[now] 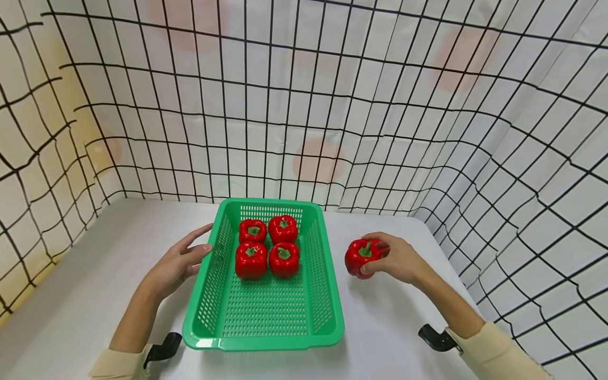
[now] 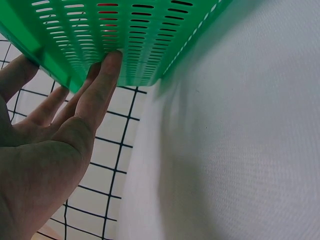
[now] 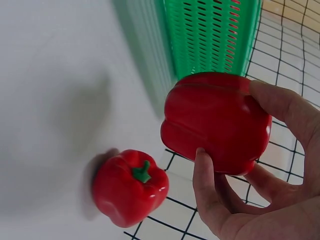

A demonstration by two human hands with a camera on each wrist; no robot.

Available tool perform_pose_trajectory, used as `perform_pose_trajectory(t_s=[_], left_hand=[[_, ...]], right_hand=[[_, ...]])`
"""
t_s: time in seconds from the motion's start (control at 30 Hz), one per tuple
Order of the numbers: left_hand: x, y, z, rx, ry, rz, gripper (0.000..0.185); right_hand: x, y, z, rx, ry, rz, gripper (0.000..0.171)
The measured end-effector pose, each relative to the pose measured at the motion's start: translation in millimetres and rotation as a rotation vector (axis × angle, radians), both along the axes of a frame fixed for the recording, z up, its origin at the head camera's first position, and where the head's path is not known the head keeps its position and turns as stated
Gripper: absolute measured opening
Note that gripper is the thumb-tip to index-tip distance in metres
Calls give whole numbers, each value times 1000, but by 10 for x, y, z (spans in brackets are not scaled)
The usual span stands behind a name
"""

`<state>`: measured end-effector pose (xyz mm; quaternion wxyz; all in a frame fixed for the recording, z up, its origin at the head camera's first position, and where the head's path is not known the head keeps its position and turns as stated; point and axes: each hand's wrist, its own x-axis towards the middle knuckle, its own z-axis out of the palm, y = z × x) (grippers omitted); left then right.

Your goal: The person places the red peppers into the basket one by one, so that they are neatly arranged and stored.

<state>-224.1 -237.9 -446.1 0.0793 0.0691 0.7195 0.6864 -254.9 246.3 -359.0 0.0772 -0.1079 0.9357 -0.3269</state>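
Observation:
Fingers extended, my left hand [image 1: 177, 265] touches the left wall of a green plastic basket [image 1: 263, 343]. In the left wrist view its fingertips are against the slotted side. Several red bell peppers [image 1: 250, 260] with green stems stand grouped in the far half of the basket. To the right of the basket, my right hand [image 1: 398, 258] grips another red bell pepper [image 3: 215, 122] between thumb and fingers, raised over the table. A further red bell pepper [image 3: 130, 187] rests on the table below it in the right wrist view; in the head view it is mostly hidden.
A white cloth-like surface covers the table [image 1: 380, 338]. Black wire grid [image 1: 304, 95] encloses the back and both sides, with white sheeting behind it. Black wrist mounts [image 1: 163, 345] sit at both sleeves.

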Motion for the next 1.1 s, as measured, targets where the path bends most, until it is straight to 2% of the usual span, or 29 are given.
perform_pose_trajectory(t_s=[0.6, 0.83, 1.1], left_hand=[[6, -10, 17, -8, 8, -3, 70], [12, -12, 18, -11, 9, 2, 71], [0, -3, 14, -27, 9, -3, 71]], right_hand=[[-75, -233, 292, -14, -3, 24, 77], [-67, -462, 399, -27, 16, 58, 74], [-15, -814, 401, -75, 6, 133, 72]])
